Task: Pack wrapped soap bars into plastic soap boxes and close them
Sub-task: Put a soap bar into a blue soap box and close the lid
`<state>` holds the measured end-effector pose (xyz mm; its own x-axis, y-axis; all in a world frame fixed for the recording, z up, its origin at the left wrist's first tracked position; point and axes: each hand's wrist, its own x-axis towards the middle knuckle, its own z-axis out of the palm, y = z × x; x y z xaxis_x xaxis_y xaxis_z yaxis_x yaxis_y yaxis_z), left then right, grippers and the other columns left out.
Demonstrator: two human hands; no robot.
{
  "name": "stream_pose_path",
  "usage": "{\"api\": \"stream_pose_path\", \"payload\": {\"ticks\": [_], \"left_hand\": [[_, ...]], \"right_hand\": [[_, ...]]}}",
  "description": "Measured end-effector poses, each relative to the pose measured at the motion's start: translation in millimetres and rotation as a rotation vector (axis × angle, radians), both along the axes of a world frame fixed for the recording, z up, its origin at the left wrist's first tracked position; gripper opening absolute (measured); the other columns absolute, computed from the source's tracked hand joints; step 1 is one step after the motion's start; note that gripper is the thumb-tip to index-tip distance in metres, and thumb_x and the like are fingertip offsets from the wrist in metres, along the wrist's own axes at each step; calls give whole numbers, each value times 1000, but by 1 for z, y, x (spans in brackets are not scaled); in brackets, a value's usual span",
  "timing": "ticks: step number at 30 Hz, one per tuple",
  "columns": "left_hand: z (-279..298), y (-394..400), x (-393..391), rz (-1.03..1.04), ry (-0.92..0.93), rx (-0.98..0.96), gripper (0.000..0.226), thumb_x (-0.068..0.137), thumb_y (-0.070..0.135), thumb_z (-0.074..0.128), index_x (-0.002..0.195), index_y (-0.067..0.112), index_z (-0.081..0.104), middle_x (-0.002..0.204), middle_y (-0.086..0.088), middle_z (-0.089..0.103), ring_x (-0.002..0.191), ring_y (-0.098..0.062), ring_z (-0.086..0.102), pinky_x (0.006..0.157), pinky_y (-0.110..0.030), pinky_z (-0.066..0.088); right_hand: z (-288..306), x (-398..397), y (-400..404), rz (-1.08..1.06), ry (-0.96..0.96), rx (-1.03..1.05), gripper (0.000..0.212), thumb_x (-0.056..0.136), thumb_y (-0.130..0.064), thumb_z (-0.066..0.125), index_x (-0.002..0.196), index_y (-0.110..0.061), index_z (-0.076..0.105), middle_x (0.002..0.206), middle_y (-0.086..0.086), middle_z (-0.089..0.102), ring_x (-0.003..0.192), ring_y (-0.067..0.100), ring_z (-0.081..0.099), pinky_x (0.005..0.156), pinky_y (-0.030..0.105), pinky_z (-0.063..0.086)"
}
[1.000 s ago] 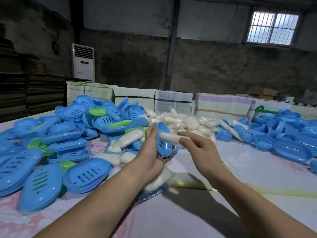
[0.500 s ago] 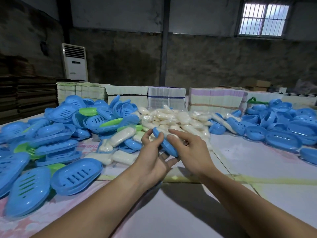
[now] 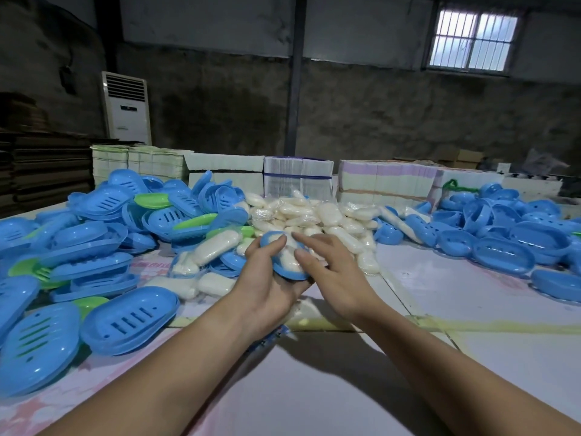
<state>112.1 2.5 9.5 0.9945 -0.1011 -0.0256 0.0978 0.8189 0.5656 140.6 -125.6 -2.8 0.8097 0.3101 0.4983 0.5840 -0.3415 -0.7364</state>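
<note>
Seating white wrapped soap bar (image 3: 287,261) into blue oval plastic box half (image 3: 290,272).
Left hand (image 3: 267,278) grips box; right hand (image 3: 327,265), fingers now straight, presses bar. Lid next.

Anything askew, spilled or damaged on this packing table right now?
Nothing looks damaged. The left hand holds a blue soap box with a wrapped soap bar lying in it, no lid on yet; the right hand touches it. Loose piles of boxes and soaps look like ordinary stock.
</note>
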Motion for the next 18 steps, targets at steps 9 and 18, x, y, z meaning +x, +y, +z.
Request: {"api": "stream_pose_path", "payload": {"ticks": [9,18], "left_hand": [[-4,3,-2,-17,14,117,53,97,-7,48,131,34,49,128,-20,58,96,-44,72,68,-51,62],[-8,-3,2,-27,-8,167,55,97,-5,47,133,36,51,127,-22,57,94,-48,71,67,-52,61]], "right_hand": [[6,64,-79,-487,96,-135,35,92,-29,59,127,-25,63,130,6,57,111,20,55,89,33,47],[-15,97,-246,-1097,265,-789,51,92,-34,48,142,-27,43,155,10,28,142,37,19,110,56,26]]}}
